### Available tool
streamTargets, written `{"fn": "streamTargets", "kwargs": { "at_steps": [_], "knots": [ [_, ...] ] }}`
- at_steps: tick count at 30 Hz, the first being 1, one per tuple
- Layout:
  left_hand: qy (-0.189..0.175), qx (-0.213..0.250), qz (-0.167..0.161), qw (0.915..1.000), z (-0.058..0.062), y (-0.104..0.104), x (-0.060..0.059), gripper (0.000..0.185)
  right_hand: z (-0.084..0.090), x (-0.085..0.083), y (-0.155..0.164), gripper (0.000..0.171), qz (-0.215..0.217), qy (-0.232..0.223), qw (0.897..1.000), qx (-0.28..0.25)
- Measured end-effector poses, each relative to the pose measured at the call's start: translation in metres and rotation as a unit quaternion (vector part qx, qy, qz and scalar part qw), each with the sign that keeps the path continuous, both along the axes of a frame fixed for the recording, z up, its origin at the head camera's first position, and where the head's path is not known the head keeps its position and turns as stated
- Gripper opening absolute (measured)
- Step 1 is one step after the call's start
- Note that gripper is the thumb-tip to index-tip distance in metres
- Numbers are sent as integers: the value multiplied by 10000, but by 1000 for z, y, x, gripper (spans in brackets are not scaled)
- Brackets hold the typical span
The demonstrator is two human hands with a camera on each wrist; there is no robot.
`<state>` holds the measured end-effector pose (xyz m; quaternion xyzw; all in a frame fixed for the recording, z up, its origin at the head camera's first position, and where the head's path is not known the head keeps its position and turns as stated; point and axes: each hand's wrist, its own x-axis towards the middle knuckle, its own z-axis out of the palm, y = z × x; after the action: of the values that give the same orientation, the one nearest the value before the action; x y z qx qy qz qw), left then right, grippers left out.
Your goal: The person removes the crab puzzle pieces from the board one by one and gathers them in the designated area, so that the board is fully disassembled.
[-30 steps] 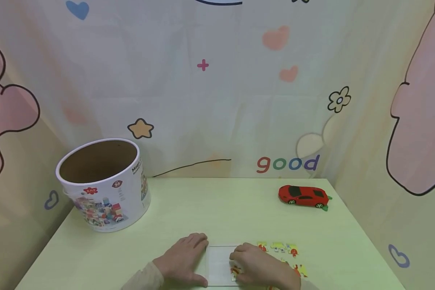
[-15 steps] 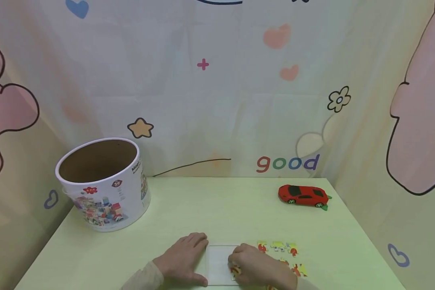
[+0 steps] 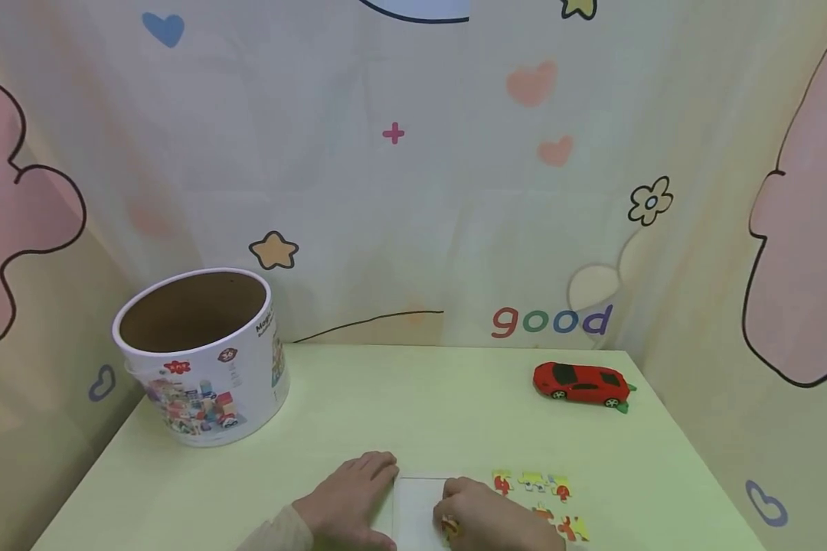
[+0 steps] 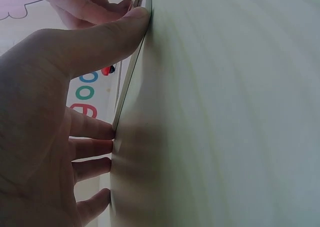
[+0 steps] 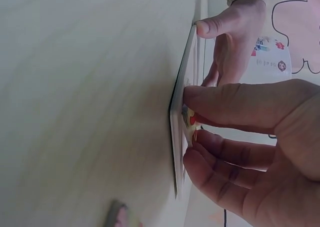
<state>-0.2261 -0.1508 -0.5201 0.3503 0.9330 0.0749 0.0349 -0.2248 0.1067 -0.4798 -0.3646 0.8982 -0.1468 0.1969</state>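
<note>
A flat white puzzle frame [image 3: 415, 509] lies at the table's near edge. My left hand [image 3: 350, 499] rests at its left side with fingers extended; in the left wrist view the thumb [image 4: 136, 21] and fingertips touch that edge. My right hand [image 3: 488, 514] pinches a colourful jigsaw piece [image 5: 190, 118] between thumb and fingers, at the right part of the frame. The thumb covers much of the piece, and in the right wrist view it stands tilted over the frame's border [image 5: 176, 137].
Several loose jigsaw pieces [image 3: 560, 490] in yellow and red lie right of the frame, partly behind my right forearm. A red toy car [image 3: 582, 384] stands at the back right. A large white bucket [image 3: 210, 383] stands at the back left, before a printed curtain [image 3: 358, 191].
The head view has tipped slightly upward, so everything sits a little lower in it. My left hand keeps its place, and my right hand still pinches the piece with only a slight shift.
</note>
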Motion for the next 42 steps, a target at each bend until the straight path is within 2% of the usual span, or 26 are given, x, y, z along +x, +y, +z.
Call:
{"fn": "streamTargets", "kwargs": {
  "at_steps": [7,20,29,32,37,42],
  "knots": [
    [115,-97,3,9999,2,1,1,106,-1,2,0,13,-135,-122,9998,-3],
    [197,-133,-85,9997,-1,3,1,105,-4,6,5,15,373,480,9979,-214],
    [236,-47,-46,9997,-1,1,2,105,-3,5,6,14,517,754,9955,-240],
    [246,-50,-50,9997,-1,1,2,105,-1,5,6,15,472,670,9965,-187],
    [181,-83,-32,9998,-2,1,1,106,3,7,6,18,143,326,9993,-115],
    [49,-81,-16,10000,-2,1,0,106,5,8,10,18,-54,319,9994,-137]
  ]
}}
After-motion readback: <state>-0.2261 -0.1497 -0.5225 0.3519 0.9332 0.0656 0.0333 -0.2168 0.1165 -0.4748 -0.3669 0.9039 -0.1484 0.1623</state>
